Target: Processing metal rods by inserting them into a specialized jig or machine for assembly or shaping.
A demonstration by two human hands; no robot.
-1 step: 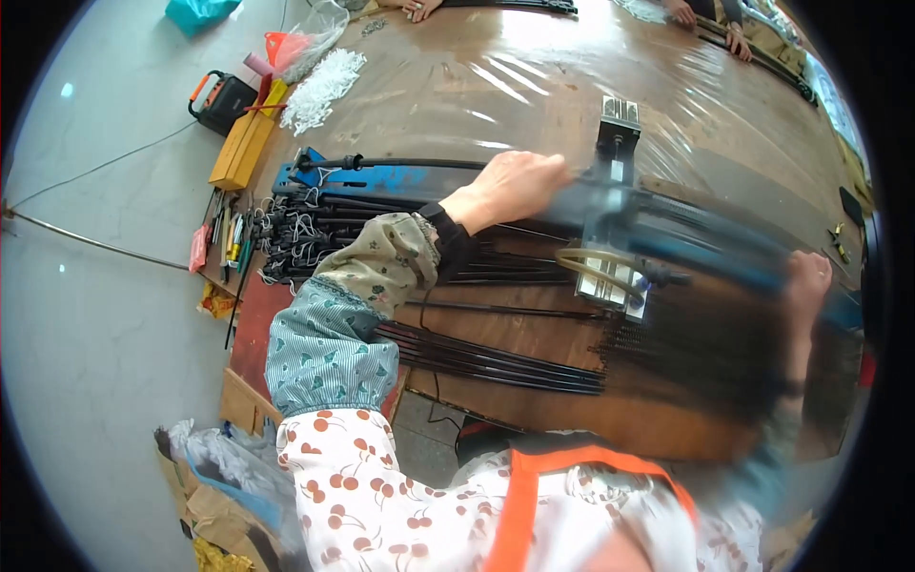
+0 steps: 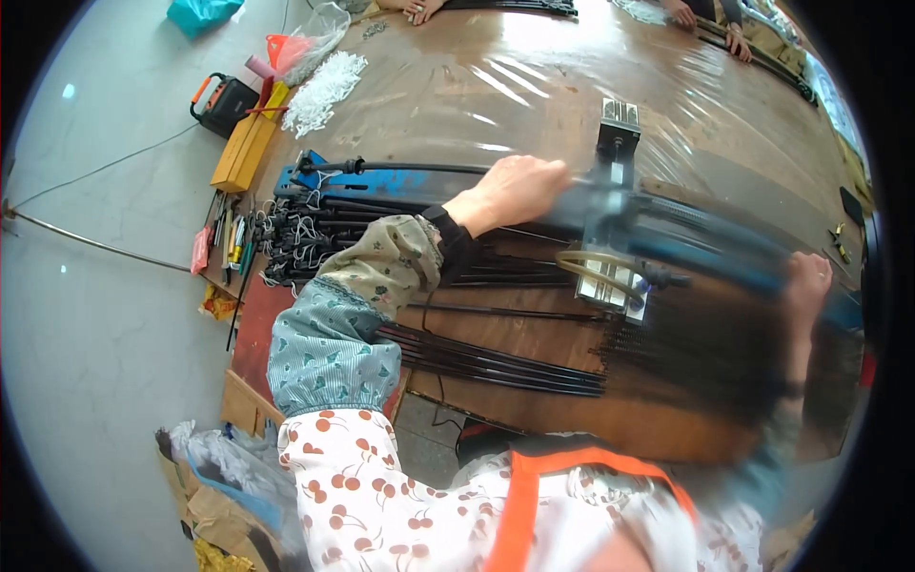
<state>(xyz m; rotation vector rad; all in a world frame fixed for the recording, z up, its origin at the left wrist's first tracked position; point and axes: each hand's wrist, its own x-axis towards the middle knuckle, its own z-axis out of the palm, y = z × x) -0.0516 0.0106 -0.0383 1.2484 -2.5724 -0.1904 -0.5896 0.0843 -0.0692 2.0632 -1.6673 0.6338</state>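
The person's left hand point(image 2: 522, 189) is curling around a black rod point(image 2: 419, 167), which is lying along a blue fixture point(image 2: 393, 179) on the worktop point(image 2: 429, 91). The right hand point(image 2: 808, 281) is resting near the blurred right side; I cannot tell whether it is gripping anything. Between the hands a tan hose point(image 2: 591, 255) is looping by a metal device point(image 2: 618, 143), and cord-tied black rods point(image 2: 310, 217) are lying beside the left sleeve point(image 2: 386, 262).
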